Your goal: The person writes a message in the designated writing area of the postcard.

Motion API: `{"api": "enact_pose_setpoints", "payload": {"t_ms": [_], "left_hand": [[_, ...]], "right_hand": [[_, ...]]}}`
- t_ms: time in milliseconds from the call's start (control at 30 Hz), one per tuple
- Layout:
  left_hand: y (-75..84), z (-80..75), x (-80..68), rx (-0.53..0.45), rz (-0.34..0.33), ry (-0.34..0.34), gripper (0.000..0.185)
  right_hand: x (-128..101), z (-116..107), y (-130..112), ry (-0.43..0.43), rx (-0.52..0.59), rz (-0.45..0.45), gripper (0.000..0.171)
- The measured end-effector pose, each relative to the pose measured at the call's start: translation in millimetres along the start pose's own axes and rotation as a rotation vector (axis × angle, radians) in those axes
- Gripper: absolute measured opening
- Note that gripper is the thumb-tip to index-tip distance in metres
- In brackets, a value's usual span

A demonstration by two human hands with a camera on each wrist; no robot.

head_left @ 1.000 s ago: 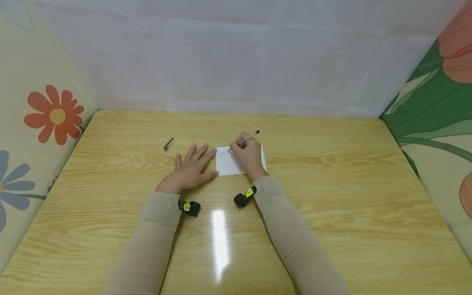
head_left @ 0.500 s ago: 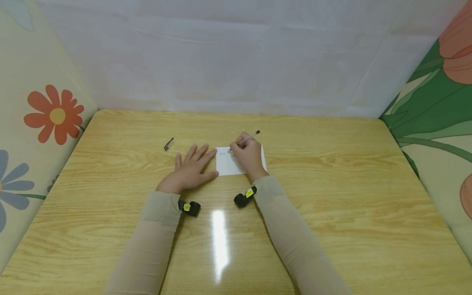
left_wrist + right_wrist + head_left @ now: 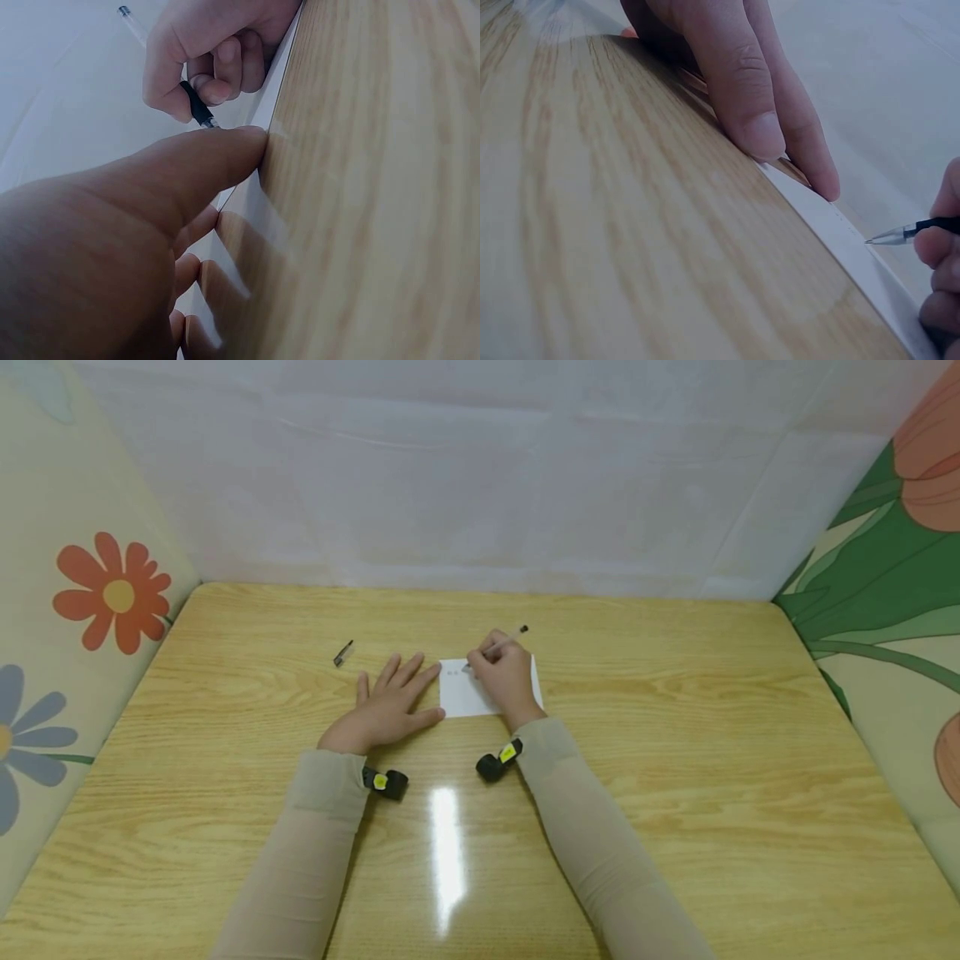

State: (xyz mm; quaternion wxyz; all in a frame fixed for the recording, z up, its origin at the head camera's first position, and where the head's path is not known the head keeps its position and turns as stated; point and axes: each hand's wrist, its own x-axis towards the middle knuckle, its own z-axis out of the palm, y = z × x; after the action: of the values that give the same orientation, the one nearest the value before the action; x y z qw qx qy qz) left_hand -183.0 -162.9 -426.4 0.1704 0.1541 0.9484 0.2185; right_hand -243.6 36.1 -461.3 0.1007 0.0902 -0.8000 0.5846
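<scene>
A white sheet of paper [image 3: 471, 697] lies on the wooden table, with a few small dark marks near its top left. My left hand [image 3: 386, 710] rests flat with spread fingers, its thumb and index fingertips at the paper's left edge. My right hand [image 3: 510, 677] pinches a pen [image 3: 513, 636] with a clear barrel and a dark grip, its tip down at the paper beside the marks. In the right wrist view the metal pen tip [image 3: 889, 238] meets the sheet. The right hand covers part of the paper's right side.
A pen cap [image 3: 343, 653] lies on the table [image 3: 675, 735] beyond the left hand. A white cloth [image 3: 450, 477] hangs behind the far edge, and flower-patterned panels [image 3: 116, 597] stand at both sides. Each wrist wears a small black camera [image 3: 387, 782].
Almost nothing differs. The right hand makes only very slight movements with the pen at the same spot, while the left hand and the paper stay put.
</scene>
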Motion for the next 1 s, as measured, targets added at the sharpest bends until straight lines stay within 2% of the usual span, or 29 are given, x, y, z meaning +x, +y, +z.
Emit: {"api": "enact_pose_setpoints", "payload": {"t_ms": [367, 633, 1000], "left_hand": [[0.0, -0.1, 0.6, 0.003, -0.002, -0.003, 0.076], [-8.6, 5.6, 5.7, -0.003, 0.005, 0.011, 0.077], [-9.3, 5.9, 6.0, -0.011, 0.012, 0.010, 0.077]], "right_hand": [[-0.3, -0.2, 0.5, -0.011, -0.017, -0.008, 0.016], [-0.3, -0.2, 0.5, -0.006, -0.019, -0.016, 0.016], [0.7, 0.3, 0.3, 0.031, -0.045, -0.028, 0.017]]}}
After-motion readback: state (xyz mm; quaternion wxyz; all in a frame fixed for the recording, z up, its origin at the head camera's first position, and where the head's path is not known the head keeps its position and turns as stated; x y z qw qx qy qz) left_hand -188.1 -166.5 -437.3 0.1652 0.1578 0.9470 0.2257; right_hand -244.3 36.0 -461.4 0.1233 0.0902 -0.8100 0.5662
